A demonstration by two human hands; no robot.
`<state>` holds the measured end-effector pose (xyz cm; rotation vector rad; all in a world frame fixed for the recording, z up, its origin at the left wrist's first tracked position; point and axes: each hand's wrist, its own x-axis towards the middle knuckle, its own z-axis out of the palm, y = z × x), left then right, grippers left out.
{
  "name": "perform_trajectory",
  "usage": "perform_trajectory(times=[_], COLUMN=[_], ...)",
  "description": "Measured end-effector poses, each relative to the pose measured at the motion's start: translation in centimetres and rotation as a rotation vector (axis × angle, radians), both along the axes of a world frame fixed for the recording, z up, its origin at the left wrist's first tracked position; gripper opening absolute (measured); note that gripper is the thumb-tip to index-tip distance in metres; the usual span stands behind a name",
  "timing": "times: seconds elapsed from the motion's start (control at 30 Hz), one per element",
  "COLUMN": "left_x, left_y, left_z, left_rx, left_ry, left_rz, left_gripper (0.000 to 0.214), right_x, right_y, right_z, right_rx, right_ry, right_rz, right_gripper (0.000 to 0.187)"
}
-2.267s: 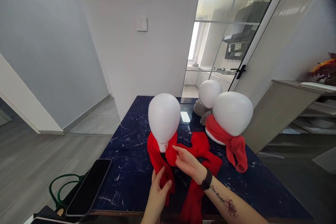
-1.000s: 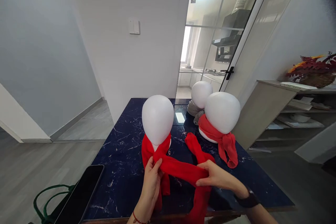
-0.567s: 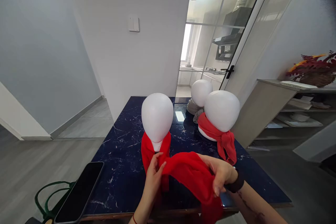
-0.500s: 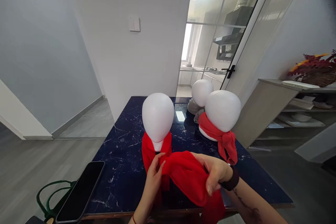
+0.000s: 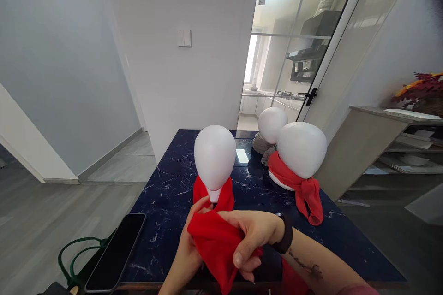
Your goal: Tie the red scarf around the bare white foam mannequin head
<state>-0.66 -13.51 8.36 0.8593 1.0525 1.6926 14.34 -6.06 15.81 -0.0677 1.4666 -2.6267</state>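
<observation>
A red scarf point(image 5: 216, 244) hangs round the neck of the nearest white mannequin head point(image 5: 214, 156), its loose part bunched between my hands in front. My right hand point(image 5: 251, 237) grips this cloth, thumb on top; a dark band circles that wrist. Close against the neck, my left hand point(image 5: 192, 239) has its fingers around the scarf, partly hidden behind the cloth. To the right, a second white mannequin head point(image 5: 301, 147) wears a knotted red scarf point(image 5: 308, 193). Behind it stands a third white head point(image 5: 272, 124) with a grey scarf point(image 5: 262, 144) at its base.
All three heads stand on a dark blue marbled table point(image 5: 166, 212). A black phone point(image 5: 117, 251) lies at its left front edge beside green cord handles point(image 5: 78, 253). Right of the table is a shelf unit point(image 5: 374, 133); beyond is a glass door point(image 5: 287, 37).
My right hand has moved left with the scarf, bringing the cloth up to my left hand. The left hand is now more covered by the fabric. The view has shifted slightly.
</observation>
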Motion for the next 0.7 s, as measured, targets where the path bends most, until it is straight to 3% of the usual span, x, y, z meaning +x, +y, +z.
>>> perform_trajectory(times=[0.2, 0.3, 0.47, 0.57, 0.7], left_x=[-1.6, -2.6, -3.9, -4.4, -5.0], left_y=[1.0, 1.3, 2.2, 2.8, 3.3], left_z=[1.2, 1.0, 0.5, 0.3, 0.2], left_rx=[-0.017, -0.015, -0.078, -0.102, -0.084], left_ry=[-0.128, -0.108, -0.09, -0.116, -0.095], left_rz=[0.043, 0.061, 0.093, 0.096, 0.068], left_gripper=[0.029, 0.021, 0.023, 0.026, 0.024], right_x=[1.8, 5.5, 13.5, 16.2, 15.7], right_y=[0.5, 1.5, 2.9, 3.1, 3.7], right_z=[0.3, 0.3, 0.2, 1.3, 4.5], right_rx=[-0.037, 0.005, 0.218, 0.309, 0.401], right_ry=[-0.094, -0.178, -0.213, -0.215, -0.233], right_rz=[-0.022, -0.122, -0.158, -0.325, -0.604], right_gripper=[0.055, 0.058, 0.033, 0.042, 0.042])
